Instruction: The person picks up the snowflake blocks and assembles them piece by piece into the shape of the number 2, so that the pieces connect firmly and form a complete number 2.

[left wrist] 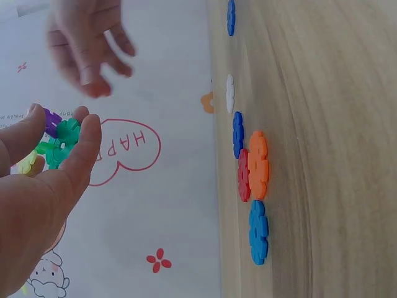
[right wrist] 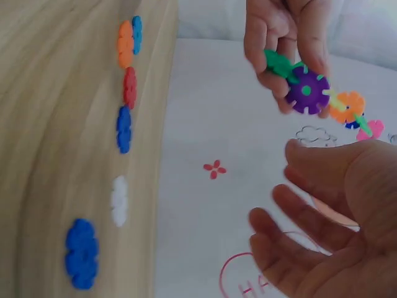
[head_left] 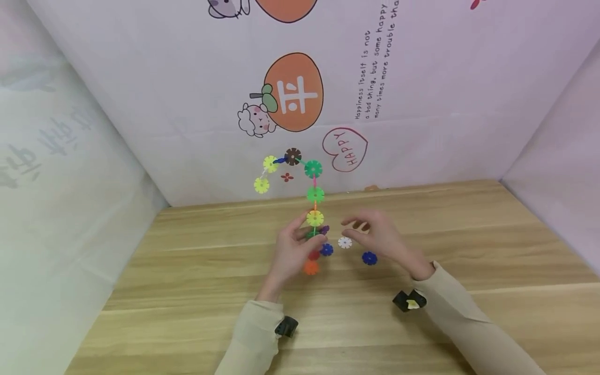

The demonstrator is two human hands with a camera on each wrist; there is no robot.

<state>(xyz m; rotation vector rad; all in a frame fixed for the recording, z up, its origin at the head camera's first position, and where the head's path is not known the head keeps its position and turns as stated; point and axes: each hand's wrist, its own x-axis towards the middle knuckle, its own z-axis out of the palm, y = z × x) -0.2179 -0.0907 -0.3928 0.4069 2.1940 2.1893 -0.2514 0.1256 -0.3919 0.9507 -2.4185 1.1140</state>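
My left hand (head_left: 289,255) pinches the lower end of a curved chain of notched plastic discs between thumb and fingers. Green (left wrist: 67,131) and purple (right wrist: 308,92) discs sit at the grip. From there the chain rises through a yellow disc (head_left: 315,218), green discs and a brown disc (head_left: 292,156), then bends left and down to another yellow disc (head_left: 261,185). My right hand (head_left: 377,237) hovers just right of the chain, apart from it. Its fingers are loosely bent and hold nothing, as the right wrist view shows.
Loose discs lie on the wooden table (head_left: 197,291): orange (head_left: 311,268), red (right wrist: 129,87), blue (head_left: 326,250), white (head_left: 345,242), another blue (head_left: 369,258) and a lighter blue one (left wrist: 258,233). A printed white backdrop (head_left: 211,130) stands behind the table.
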